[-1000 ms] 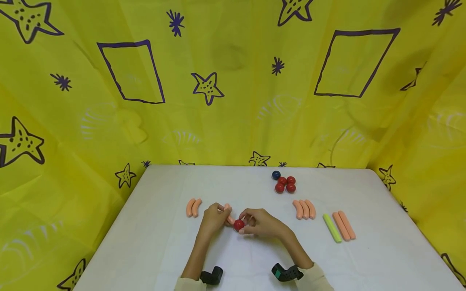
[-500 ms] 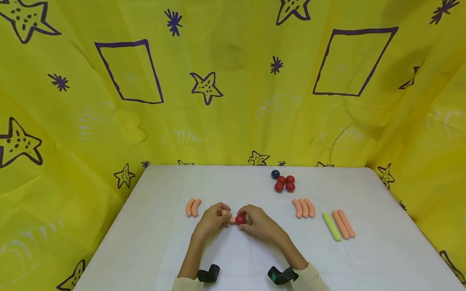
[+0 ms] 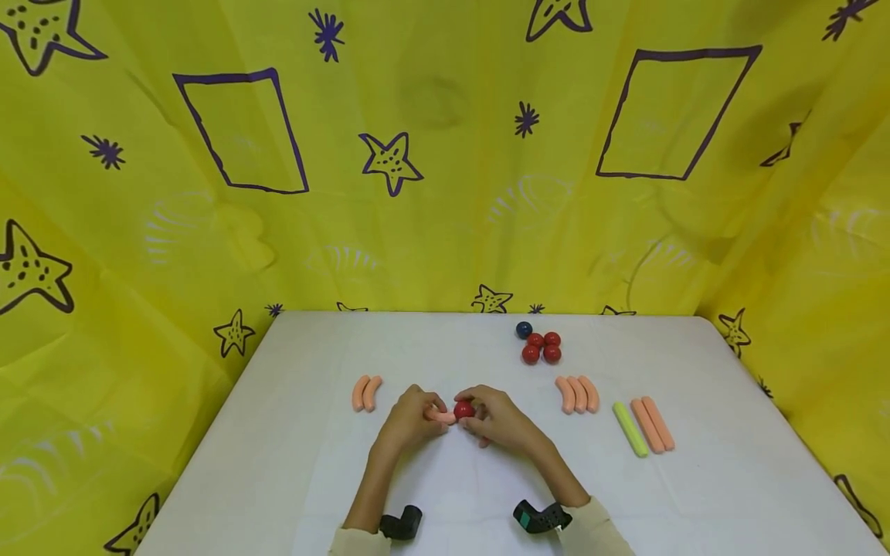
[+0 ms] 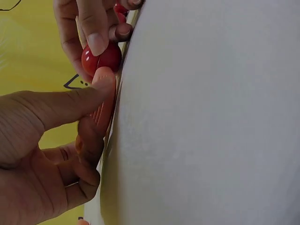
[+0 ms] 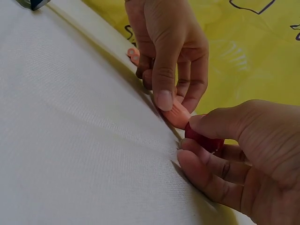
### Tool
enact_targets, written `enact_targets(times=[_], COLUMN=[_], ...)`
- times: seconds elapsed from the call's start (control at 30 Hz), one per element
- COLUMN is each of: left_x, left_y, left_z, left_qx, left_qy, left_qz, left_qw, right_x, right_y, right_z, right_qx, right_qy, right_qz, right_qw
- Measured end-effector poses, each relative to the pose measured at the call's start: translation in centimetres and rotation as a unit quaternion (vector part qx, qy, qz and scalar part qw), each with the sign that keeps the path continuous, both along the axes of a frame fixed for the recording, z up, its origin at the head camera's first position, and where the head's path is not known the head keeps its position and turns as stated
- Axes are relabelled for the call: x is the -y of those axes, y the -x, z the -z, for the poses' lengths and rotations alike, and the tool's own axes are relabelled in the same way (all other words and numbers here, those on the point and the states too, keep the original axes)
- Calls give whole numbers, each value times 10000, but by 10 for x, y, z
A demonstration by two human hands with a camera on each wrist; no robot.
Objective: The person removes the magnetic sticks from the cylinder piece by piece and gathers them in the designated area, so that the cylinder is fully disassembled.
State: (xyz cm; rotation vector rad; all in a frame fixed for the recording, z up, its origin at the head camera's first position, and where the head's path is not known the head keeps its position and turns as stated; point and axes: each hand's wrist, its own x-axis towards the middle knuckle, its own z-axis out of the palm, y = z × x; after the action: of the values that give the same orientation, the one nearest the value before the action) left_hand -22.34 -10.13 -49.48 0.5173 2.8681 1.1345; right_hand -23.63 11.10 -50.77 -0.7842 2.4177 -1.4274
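My left hand [image 3: 410,417] pinches a short curved orange rod [image 4: 104,110] between thumb and fingers. Fine ridges run along the rod in the left wrist view. Facing it, my right hand [image 3: 501,419] grips a glossy red ball [image 3: 463,410] with thumb and fingertips. The rod's end meets the ball in the left wrist view, both held low, close over the white table [image 3: 445,502]. My fingers cover part of the rod and part of the ball.
Two curved orange rods [image 3: 365,393] lie left, three more curved rods [image 3: 577,394] right. Farther right are a green straight rod [image 3: 630,429] and two straight orange rods [image 3: 652,425]. Several red balls [image 3: 552,354] and a dark blue ball [image 3: 524,330] sit behind. A yellow patterned curtain [image 3: 445,232] surrounds the table.
The rod in my left hand has turned from slanting to nearly level, pointing at the ball. My right hand and the red ball have shifted slightly right and away from me.
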Motion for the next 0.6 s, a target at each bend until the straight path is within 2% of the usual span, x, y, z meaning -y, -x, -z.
enact_targets(times=[0.1,0.2,0.33,0.6], left_x=[-2,-3,-3,-4], left_y=[-2,-3,-5,-5], left_z=[0,-1,-3,-4], left_qx=[-26,135,296,361], left_qy=[181,226,139,-6], left_qz=[-117,-213,-261,-255], left_qw=[9998,9994,9991,9990], right_x=[0,0,0,0], right_y=[0,0,0,2], right_z=[1,2,3,6], right_qx=[-7,5,73,35], right_qy=[15,6,6,-37], right_qz=[-43,-40,4,76], right_qw=[10000,10000,10000,10000])
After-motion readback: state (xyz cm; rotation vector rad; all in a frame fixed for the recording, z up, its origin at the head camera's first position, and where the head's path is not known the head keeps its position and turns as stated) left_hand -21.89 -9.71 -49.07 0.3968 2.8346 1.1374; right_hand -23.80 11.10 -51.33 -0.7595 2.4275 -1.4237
